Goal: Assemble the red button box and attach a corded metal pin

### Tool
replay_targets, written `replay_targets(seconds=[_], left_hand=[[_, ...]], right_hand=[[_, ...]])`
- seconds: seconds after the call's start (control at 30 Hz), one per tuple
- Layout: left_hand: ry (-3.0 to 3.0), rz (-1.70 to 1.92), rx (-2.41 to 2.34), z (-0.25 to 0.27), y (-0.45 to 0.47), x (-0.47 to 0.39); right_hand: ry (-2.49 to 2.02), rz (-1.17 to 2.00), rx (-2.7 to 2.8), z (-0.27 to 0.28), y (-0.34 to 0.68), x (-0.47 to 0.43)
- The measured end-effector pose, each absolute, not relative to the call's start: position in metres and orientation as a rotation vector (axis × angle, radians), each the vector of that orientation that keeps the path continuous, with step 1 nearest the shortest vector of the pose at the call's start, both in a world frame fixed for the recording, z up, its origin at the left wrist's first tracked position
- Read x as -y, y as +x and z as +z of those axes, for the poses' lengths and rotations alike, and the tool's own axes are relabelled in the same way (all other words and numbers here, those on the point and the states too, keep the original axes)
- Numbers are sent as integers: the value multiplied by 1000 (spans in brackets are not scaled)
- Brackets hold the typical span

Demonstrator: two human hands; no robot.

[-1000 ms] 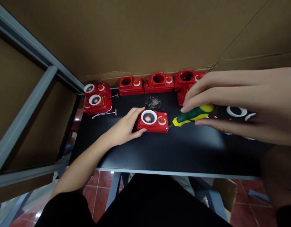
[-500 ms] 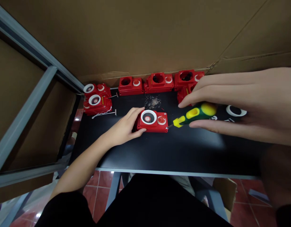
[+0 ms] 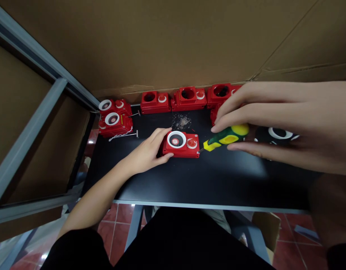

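Note:
A red box-shaped device (image 3: 186,152) with a white ring and a round red knob lies on the black tabletop (image 3: 173,183). My left hand (image 3: 152,152) grips its left end, thumb at the front and fingers behind. My right hand (image 3: 268,123) is closed around a yellow and green screwdriver (image 3: 225,138). The screwdriver's tip meets the front right corner of the device, where a small screw seems to sit. Part of the handle is hidden by my fingers.
Several more red devices stand along the cardboard wall (image 3: 173,45), among them one housing (image 3: 155,103) with an open round hole. Two ringed devices (image 3: 115,122) sit at the left. Pale debris (image 3: 181,122) lies mid-table. White rings (image 3: 279,133) show behind my right hand.
The screwdriver handle has turned and shifted slightly left, and my right fingers have moved along it. My left hand and the device have stayed in place.

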State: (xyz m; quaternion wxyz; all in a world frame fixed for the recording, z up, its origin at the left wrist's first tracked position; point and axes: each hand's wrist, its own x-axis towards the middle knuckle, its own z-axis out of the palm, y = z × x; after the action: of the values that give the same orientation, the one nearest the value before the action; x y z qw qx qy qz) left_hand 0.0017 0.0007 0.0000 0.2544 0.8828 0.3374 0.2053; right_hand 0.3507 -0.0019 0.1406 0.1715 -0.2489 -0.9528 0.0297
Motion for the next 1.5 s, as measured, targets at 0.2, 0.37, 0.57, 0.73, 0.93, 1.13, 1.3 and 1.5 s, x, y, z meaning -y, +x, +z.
replay_targets(seconds=[0.2, 0.37, 0.57, 0.73, 0.93, 1.13, 1.3, 1.5], left_hand=[[2410, 570, -907, 0, 1, -1], [2416, 574, -903, 0, 1, -1], [2412, 575, -906, 0, 2, -1], [2406, 559, -922, 0, 2, -1], [2400, 569, -913, 0, 2, 0], [2381, 556, -928, 1, 2, 0], [2377, 548, -931, 1, 2, 0], [2389, 556, -927, 0, 1, 0]], right_hand=[[-706, 123, 2698, 142, 351, 2], [-748, 111, 2712, 140, 355, 3], [-740, 131, 2716, 137, 359, 3], [-808, 127, 2725, 136, 362, 4], [-847, 161, 2724, 135, 364, 5], [-824, 112, 2741, 134, 364, 4], [-784, 54, 2745, 135, 363, 3], [-793, 99, 2732, 135, 361, 3]])
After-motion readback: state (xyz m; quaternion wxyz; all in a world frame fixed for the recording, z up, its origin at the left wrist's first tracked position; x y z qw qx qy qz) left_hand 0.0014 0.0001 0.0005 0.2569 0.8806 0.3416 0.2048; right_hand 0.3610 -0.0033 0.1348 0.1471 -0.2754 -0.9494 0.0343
